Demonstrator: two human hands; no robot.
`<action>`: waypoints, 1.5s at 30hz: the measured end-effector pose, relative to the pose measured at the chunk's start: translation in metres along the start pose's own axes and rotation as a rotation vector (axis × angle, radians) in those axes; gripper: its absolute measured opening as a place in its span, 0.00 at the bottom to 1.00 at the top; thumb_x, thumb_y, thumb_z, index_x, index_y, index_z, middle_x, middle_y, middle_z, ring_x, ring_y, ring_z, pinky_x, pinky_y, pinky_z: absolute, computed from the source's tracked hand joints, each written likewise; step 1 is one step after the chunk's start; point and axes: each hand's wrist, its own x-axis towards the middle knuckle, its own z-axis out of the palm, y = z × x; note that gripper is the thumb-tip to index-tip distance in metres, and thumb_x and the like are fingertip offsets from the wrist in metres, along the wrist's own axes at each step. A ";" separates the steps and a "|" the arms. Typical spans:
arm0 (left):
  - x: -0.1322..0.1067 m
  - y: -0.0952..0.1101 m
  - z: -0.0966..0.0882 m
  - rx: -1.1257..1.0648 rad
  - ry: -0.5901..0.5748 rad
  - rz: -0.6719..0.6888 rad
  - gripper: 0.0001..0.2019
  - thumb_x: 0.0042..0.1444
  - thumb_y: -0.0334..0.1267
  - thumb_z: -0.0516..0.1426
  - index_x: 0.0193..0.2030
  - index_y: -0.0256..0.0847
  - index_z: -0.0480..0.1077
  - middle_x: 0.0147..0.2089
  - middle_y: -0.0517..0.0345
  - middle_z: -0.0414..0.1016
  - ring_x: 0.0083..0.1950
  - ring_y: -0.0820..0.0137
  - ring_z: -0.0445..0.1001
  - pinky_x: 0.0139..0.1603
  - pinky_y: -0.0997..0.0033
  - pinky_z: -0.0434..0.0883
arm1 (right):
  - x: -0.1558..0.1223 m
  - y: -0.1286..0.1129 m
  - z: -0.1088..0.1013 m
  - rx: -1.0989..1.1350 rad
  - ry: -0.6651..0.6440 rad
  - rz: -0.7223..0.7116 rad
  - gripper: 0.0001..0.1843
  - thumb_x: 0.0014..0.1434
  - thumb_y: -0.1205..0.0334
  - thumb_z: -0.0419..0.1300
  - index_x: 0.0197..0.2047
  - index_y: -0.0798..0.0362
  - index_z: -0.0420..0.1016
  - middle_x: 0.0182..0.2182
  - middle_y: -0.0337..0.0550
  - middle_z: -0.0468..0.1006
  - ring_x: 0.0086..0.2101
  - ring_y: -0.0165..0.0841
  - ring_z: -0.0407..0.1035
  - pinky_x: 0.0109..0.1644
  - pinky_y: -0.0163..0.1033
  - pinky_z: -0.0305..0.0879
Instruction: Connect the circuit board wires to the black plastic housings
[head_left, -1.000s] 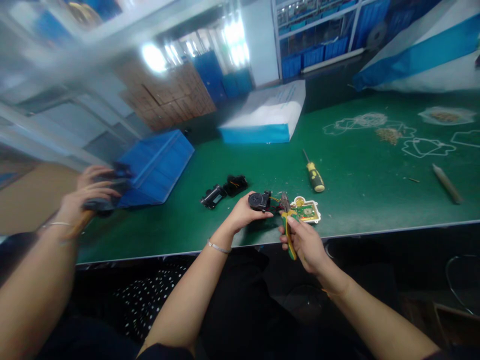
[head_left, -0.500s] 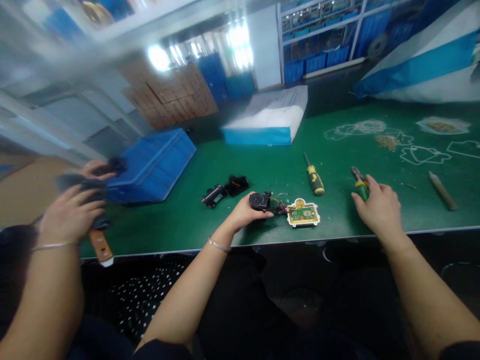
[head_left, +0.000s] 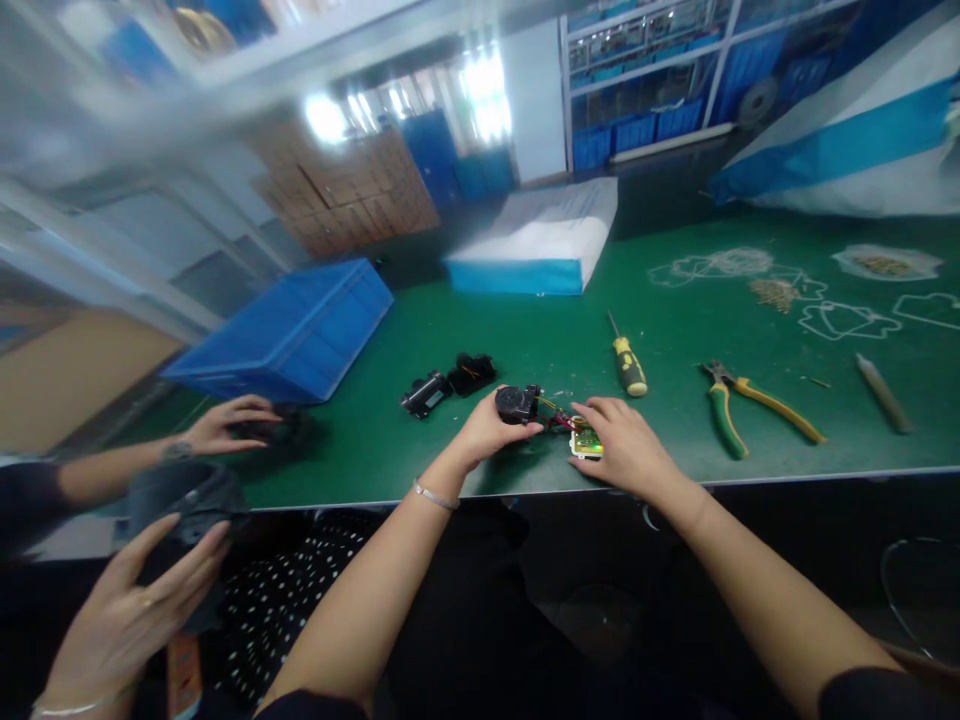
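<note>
My left hand (head_left: 482,434) is closed around a black round-faced housing (head_left: 516,403) just above the green bench. Red, yellow and dark wires (head_left: 556,419) run from it to a green circuit board in a white casing (head_left: 586,441). My right hand (head_left: 626,444) grips that casing, thumb at its near edge and fingers over the far side, covering its right part. A small light glows on the board. To the right, pliers with green-yellow handles (head_left: 739,405) lie spread apart, and a yellow-black screwdriver (head_left: 628,365) rests behind my right hand.
Two black parts (head_left: 427,393) lie left of my hands. A co-worker's hands (head_left: 127,610) hold dark items near a blue bin (head_left: 300,320). Behind stands a white-blue package (head_left: 536,245). White cord loops (head_left: 847,315), a bag of small parts (head_left: 885,263) and a tube (head_left: 883,393) lie right.
My right hand has let go of the pliers, which now lie sprung apart, and moved left onto the casing. My left hand stays put. The co-worker's hands have moved lower, away from the bin.
</note>
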 end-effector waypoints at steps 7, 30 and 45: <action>0.011 0.008 -0.004 -0.157 0.360 0.069 0.24 0.44 0.45 0.66 0.46 0.35 0.69 0.44 0.50 0.75 0.45 0.63 0.73 0.50 0.63 0.69 | -0.037 -0.002 -0.030 -0.117 0.072 0.095 0.27 0.50 0.51 0.61 0.52 0.53 0.69 0.47 0.52 0.71 0.48 0.48 0.62 0.51 0.50 0.60; 0.007 0.017 0.005 -0.694 -0.041 -0.040 0.30 0.41 0.33 0.65 0.54 0.38 0.65 0.49 0.52 0.73 0.48 0.64 0.73 0.51 0.64 0.68 | -0.029 0.011 -0.038 -0.077 0.221 0.087 0.26 0.56 0.55 0.57 0.57 0.53 0.66 0.57 0.56 0.64 0.58 0.51 0.56 0.57 0.58 0.57; 0.005 0.014 0.017 -0.802 -0.091 -0.135 0.24 0.43 0.34 0.59 0.51 0.38 0.69 0.48 0.52 0.75 0.49 0.59 0.73 0.54 0.56 0.67 | 0.002 -0.050 0.009 0.405 0.182 0.182 0.13 0.64 0.50 0.52 0.38 0.47 0.73 0.27 0.41 0.70 0.33 0.36 0.66 0.36 0.39 0.58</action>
